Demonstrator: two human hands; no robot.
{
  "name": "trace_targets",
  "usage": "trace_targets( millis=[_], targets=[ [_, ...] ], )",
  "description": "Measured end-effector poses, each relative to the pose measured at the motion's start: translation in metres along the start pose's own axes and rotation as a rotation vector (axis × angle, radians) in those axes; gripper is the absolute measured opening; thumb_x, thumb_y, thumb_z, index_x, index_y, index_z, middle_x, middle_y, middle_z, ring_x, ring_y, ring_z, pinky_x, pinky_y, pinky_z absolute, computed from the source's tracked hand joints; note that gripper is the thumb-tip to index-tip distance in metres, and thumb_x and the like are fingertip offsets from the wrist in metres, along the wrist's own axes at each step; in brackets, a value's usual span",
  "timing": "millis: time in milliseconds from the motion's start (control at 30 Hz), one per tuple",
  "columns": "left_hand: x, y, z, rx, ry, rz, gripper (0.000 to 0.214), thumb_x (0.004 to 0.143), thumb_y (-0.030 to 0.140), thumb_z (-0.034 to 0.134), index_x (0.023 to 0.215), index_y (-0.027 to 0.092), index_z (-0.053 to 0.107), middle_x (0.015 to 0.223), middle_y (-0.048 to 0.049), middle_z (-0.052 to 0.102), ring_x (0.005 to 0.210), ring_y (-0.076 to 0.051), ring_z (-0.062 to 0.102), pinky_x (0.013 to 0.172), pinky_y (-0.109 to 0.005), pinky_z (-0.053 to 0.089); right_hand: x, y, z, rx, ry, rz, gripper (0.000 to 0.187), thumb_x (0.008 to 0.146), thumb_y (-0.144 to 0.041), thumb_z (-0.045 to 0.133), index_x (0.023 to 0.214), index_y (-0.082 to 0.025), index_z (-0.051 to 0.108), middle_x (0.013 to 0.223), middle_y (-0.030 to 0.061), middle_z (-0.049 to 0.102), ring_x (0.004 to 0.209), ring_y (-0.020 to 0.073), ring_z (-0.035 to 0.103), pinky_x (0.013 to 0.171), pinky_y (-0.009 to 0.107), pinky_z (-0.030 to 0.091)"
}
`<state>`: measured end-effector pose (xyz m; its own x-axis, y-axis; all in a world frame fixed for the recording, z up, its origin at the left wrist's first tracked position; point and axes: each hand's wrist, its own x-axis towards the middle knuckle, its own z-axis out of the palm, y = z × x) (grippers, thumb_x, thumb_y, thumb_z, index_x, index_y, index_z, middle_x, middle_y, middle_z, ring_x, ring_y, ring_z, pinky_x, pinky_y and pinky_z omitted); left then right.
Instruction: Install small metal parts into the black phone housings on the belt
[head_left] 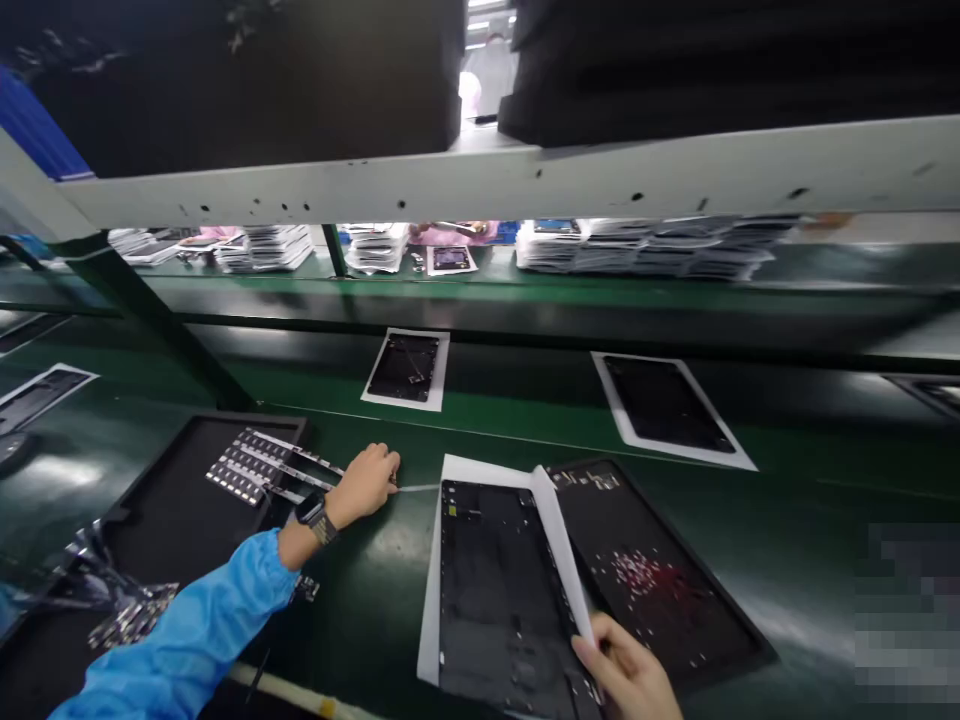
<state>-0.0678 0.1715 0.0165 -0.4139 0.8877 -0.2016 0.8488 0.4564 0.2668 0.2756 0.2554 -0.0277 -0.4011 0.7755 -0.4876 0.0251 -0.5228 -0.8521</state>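
Observation:
My right hand (634, 665) pinches the lower right edge of a black flat device panel (499, 580), like a tablet housing. Under the panel lies a white sheet (431, 640), its right side folded up along the panel's edge. My left hand (367, 485), in a blue sleeve with a watch on the wrist, is left of the panel's upper corner. Its fingers are curled together; what they hold, if anything, is hidden. A thin pale strip (418, 488) runs from near those fingertips to the sheet. By the left wrist, strips of small dark parts (251, 465) rest on a black tray (187, 500).
Right of the panel is another black tray (675, 590) with small scattered pieces. Two more panels on white sheets, a left one (405, 367) and a right one (667, 402), lie further back. A pale shelf beam (465, 185) crosses overhead. A green post (172, 330) stands left.

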Motion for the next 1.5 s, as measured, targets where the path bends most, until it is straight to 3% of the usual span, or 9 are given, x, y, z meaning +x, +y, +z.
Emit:
trace_targets(
  millis=[167, 333, 533, 633, 767, 900, 1100, 1267, 1500],
  targets=[
    [0.007, -0.01, -0.009, -0.118, 0.106, -0.121, 0.017, 0.076, 0.01, 0.066, 0.073, 0.021, 0.053, 0.071, 0.0014, 0.064, 0.073, -0.018, 0.062, 0.066, -0.026, 0.043, -0.004, -0.006, 0.015, 0.058, -0.081, -0.038, 0.054, 0.051, -0.054, 0.09, 0.059, -0.019, 0.049, 0.053, -0.0072, 0.038, 0.048, 0.0084, 0.035, 0.046, 0.019, 0.031],
    [-0.003, -0.034, -0.064, -0.175, 0.381, -0.343, 0.016, 0.077, 0.015, 0.061, 0.071, 0.021, 0.048, 0.07, -0.001, 0.061, 0.072, -0.021, 0.063, 0.066, -0.029, 0.045, -0.005, -0.006, 0.017, -0.145, -0.106, -0.167, 0.052, 0.057, -0.06, 0.085, 0.059, -0.02, 0.051, 0.056, -0.0046, 0.045, 0.051, 0.0115, 0.04, 0.049, 0.022, 0.035],
    [-0.06, -0.005, -0.102, -0.958, 0.971, -0.304, 0.02, 0.072, 0.025, 0.073, 0.087, 0.02, 0.06, 0.071, 0.0018, 0.062, 0.062, -0.015, 0.06, 0.053, -0.023, 0.045, -0.017, 0.0, 0.008, -0.655, 0.06, -0.545, 0.035, 0.088, -0.052, 0.06, 0.079, -0.019, 0.066, 0.075, 0.0047, 0.059, 0.062, 0.0193, 0.056, 0.058, 0.03, 0.046],
    [-0.083, 0.037, -0.06, -1.065, 0.795, -0.246, 0.017, 0.072, 0.028, 0.075, 0.084, 0.019, 0.068, 0.071, -0.0002, 0.067, 0.059, -0.014, 0.059, 0.054, -0.023, 0.047, -0.023, -0.004, 0.001, -0.831, 0.106, -0.704, 0.024, 0.095, -0.039, 0.052, 0.092, -0.02, 0.065, 0.08, 0.0058, 0.058, 0.069, 0.0214, 0.058, 0.067, 0.033, 0.049],
    [-0.094, 0.077, 0.031, -1.224, 0.375, -0.265, 0.021, 0.068, 0.034, 0.076, 0.077, 0.016, 0.068, 0.067, -0.0031, 0.069, 0.063, -0.017, 0.066, 0.062, -0.028, 0.054, -0.021, -0.005, 0.001, -1.09, -0.152, -0.757, 0.009, 0.093, -0.024, 0.056, 0.092, -0.021, 0.064, 0.085, 0.0062, 0.06, 0.082, 0.0242, 0.061, 0.071, 0.034, 0.049],
    [-0.096, 0.086, 0.084, -1.269, 0.4, -0.375, 0.024, 0.07, 0.037, 0.074, 0.078, 0.016, 0.066, 0.074, -0.0053, 0.071, 0.072, -0.02, 0.069, 0.071, -0.03, 0.055, -0.011, 0.0, 0.017, -1.214, -0.305, -0.757, 0.009, 0.085, -0.015, 0.067, 0.09, -0.021, 0.062, 0.087, 0.0061, 0.061, 0.086, 0.0254, 0.059, 0.072, 0.035, 0.049],
    [-0.109, 0.092, 0.076, -1.031, 0.496, -0.301, 0.016, 0.084, 0.034, 0.065, 0.086, 0.019, 0.071, 0.086, -0.0062, 0.072, 0.084, -0.021, 0.068, 0.08, -0.032, 0.053, 0.002, -0.005, 0.036, -1.248, -0.431, -0.752, 0.016, 0.084, -0.007, 0.068, 0.082, -0.02, 0.059, 0.084, 0.0055, 0.06, 0.083, 0.0246, 0.055, 0.071, 0.035, 0.045],
    [-0.11, 0.109, 0.079, -0.805, 0.264, 0.094, 0.026, 0.093, 0.02, 0.049, 0.091, 0.023, 0.075, 0.087, -0.0065, 0.07, 0.082, -0.019, 0.067, 0.076, -0.029, 0.053, 0.003, -0.006, 0.037, -1.203, -0.487, -0.76, 0.014, 0.084, -0.009, 0.069, 0.086, -0.02, 0.061, 0.085, 0.005, 0.058, 0.085, 0.0244, 0.054, 0.07, 0.035, 0.044],
    [-0.108, 0.113, 0.099, -0.67, 0.147, 0.159, 0.03, 0.091, 0.013, 0.045, 0.093, 0.024, 0.073, 0.09, -0.0068, 0.066, 0.082, -0.02, 0.065, 0.075, -0.03, 0.052, 0.007, -0.005, 0.048, -1.243, -0.537, -0.772, 0.012, 0.088, -0.008, 0.062, 0.082, -0.018, 0.061, 0.084, 0.0058, 0.058, 0.083, 0.0233, 0.051, 0.071, 0.035, 0.042]
  ],
)
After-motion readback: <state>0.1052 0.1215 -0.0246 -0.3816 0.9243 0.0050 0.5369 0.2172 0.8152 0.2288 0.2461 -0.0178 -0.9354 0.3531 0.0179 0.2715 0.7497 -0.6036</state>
